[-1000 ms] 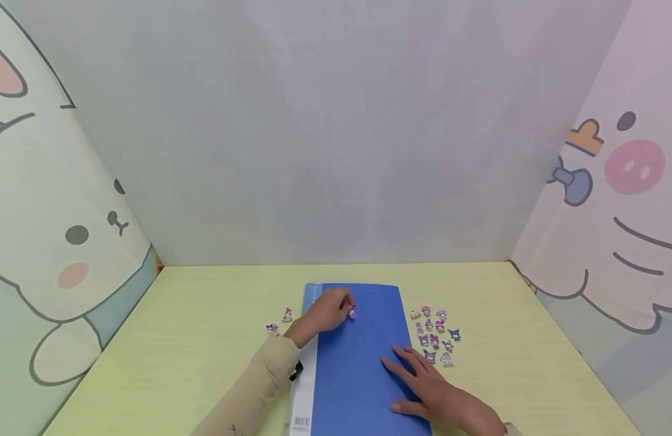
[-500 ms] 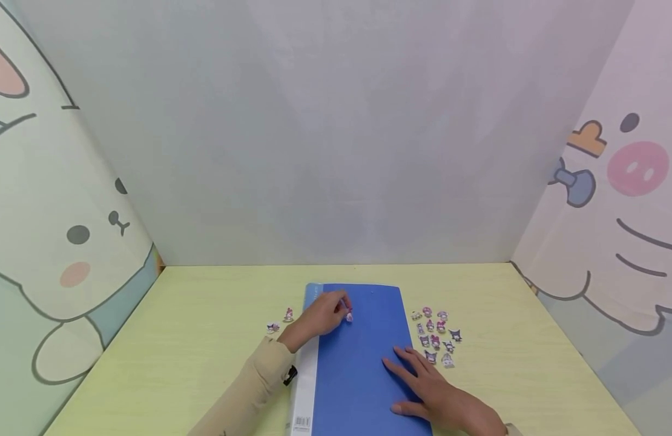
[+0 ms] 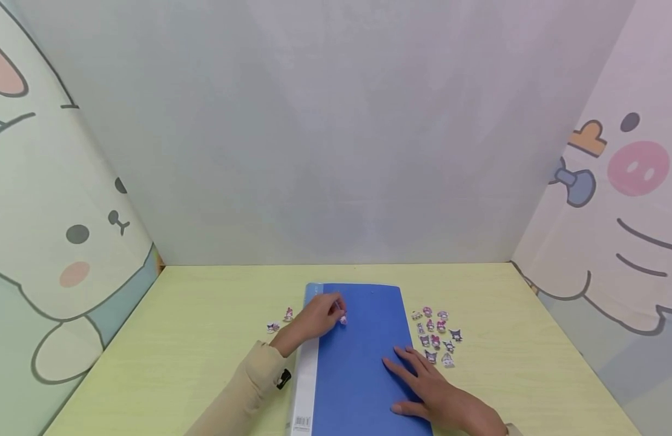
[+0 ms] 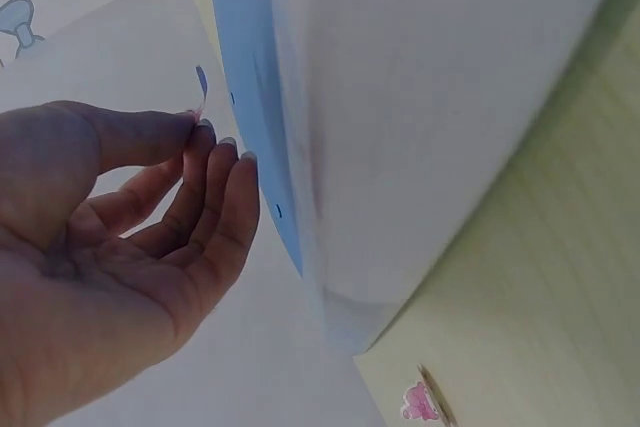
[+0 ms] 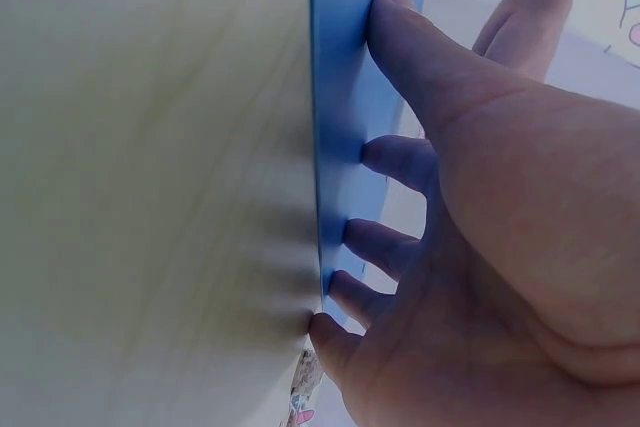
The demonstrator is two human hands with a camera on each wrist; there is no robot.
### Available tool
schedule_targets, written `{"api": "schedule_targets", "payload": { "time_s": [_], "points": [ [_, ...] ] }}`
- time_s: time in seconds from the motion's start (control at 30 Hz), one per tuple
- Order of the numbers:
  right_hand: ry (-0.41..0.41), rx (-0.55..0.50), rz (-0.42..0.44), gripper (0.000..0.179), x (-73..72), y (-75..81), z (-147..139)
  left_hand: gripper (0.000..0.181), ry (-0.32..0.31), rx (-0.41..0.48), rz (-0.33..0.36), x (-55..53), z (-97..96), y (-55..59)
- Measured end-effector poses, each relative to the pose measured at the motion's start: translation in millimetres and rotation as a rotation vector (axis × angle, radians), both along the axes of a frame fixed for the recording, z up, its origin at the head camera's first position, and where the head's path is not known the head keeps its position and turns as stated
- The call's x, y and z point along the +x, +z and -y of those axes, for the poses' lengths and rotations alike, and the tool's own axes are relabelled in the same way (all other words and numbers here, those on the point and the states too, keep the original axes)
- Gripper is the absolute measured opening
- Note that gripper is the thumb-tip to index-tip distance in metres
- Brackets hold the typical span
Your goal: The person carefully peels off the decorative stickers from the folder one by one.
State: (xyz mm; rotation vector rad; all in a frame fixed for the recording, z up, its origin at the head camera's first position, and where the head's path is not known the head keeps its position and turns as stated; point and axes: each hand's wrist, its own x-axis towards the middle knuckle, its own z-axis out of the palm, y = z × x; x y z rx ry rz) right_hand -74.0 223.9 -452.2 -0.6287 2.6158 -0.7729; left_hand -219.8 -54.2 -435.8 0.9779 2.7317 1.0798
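A blue binder point(image 3: 363, 357) with a white spine lies on the table in the head view. Over its upper left part, my left hand point(image 3: 317, 316) pinches a small pink-and-white cartoon sticker point(image 3: 344, 320) between thumb and fingertips. The left wrist view shows that sticker point(image 4: 203, 82) edge-on, standing out past the fingertips. My right hand point(image 3: 435, 390) rests on the binder's lower right side, fingers spread. In the right wrist view its thumb and fingertips touch the blue cover point(image 5: 345, 77) near the edge.
Several cartoon stickers point(image 3: 435, 341) lie in a cluster right of the binder. Left of it are a pink sticker point(image 3: 289, 314) and a darker piece point(image 3: 272, 327). A grey-white backdrop point(image 3: 336, 151) rises behind the table point(image 3: 205, 315), with printed cartoon sheets at both sides.
My left hand has drawn slightly left and toward me over the binder, the sticker still between its fingertips. The right hand stays where it was.
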Motion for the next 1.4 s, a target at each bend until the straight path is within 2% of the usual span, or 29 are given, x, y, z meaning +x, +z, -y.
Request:
{"api": "schedule_targets", "payload": {
  "time_s": [0.17, 0.47, 0.7, 0.93, 1.23, 1.4],
  "points": [
    [-0.007, -0.001, 0.012, 0.079, -0.1, -0.7, 0.2, 0.005, -0.008, 0.011, -0.007, 1.9, 8.4, -0.5],
    [0.010, -0.004, -0.022, 0.077, -0.5, -3.3, -1.8, 0.006, -0.006, 0.042, -0.080, 6.0, 21.4, -4.1],
    [0.009, -0.020, -0.010, 0.078, -0.2, -1.8, -1.6, 0.007, 0.009, 0.048, -0.072, 9.3, 28.6, -3.7],
    [0.026, -0.019, -0.030, 0.077, -1.0, -2.7, -2.7, 0.009, -0.006, 0.069, -0.062, 13.7, 39.6, -2.5],
    [0.009, -0.030, -0.002, 0.077, -1.7, -6.5, -4.3, 0.009, 0.000, 0.074, -0.062, 15.8, 53.9, -2.9],
    [0.030, -0.028, -0.005, 0.077, -0.2, -0.5, -2.4, 0.009, 0.003, 0.082, -0.071, 18.5, 60.7, -1.2]
  ]
}}
